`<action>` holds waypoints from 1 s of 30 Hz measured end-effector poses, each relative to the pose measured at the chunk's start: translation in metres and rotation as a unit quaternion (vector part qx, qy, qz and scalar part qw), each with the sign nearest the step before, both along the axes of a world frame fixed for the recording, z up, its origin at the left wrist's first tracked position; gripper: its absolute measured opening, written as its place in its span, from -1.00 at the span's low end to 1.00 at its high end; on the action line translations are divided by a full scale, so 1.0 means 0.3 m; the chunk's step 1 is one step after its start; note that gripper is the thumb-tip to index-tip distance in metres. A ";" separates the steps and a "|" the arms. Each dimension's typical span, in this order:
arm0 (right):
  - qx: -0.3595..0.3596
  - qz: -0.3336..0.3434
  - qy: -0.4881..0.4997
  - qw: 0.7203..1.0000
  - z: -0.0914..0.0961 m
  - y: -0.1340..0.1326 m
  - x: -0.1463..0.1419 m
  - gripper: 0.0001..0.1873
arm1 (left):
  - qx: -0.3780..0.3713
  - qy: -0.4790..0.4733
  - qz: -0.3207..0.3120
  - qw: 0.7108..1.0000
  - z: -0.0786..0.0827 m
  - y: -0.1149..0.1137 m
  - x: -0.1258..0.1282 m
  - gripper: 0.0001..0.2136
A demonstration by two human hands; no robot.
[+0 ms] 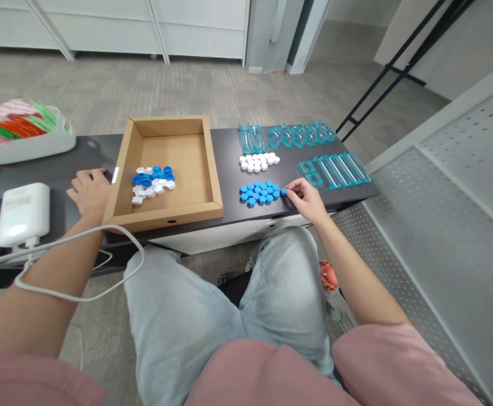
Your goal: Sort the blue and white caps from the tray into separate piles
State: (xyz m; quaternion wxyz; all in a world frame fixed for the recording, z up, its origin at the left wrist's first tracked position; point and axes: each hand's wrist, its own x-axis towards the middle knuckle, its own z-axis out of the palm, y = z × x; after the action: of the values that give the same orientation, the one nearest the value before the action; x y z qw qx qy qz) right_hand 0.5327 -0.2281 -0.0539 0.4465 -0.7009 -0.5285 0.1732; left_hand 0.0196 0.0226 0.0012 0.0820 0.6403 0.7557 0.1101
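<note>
My right hand pinches a small blue hexagonal piece at the right end of a cluster of blue hexagonal pieces on the dark tabletop. Just behind that cluster lies a group of white hexagonal pieces. My left hand rests on the table against the left side of an open cardboard box, fingers spread, holding nothing. Inside the box, blue pieces and white pieces lie together toward the left.
Clear teal plastic parts are lined up at the back right, with more teal plastic parts nearer. A white power adapter with a looping cable sits at left, below a white basket of colourful strips. A perforated panel stands at right.
</note>
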 end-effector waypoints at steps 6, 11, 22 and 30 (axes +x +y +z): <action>0.000 0.006 -0.002 1.000 0.001 -0.006 -0.005 -0.59 | -0.001 -0.001 -0.005 1.000 -0.005 0.009 -0.006 -0.31; 0.003 0.009 0.005 1.000 0.006 -0.002 -0.010 -0.56 | 0.014 -0.002 -0.005 1.000 -0.024 0.017 -0.015 -0.35; 0.092 0.011 -0.041 0.995 0.114 0.042 -0.160 -0.68 | 0.026 -0.049 -0.039 0.998 -0.032 -0.001 -0.017 -0.37; 0.005 0.324 -0.200 0.924 0.325 0.497 -0.682 -0.85 | 0.034 -0.011 -0.032 0.999 -0.033 -0.013 0.002 -0.37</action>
State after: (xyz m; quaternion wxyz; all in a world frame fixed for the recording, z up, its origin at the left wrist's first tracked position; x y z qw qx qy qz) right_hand 0.3279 -0.0789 0.0435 0.2539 -0.5092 -0.8062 0.1622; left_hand 0.0202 0.0185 -0.0088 0.0719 0.6651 0.7300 0.1396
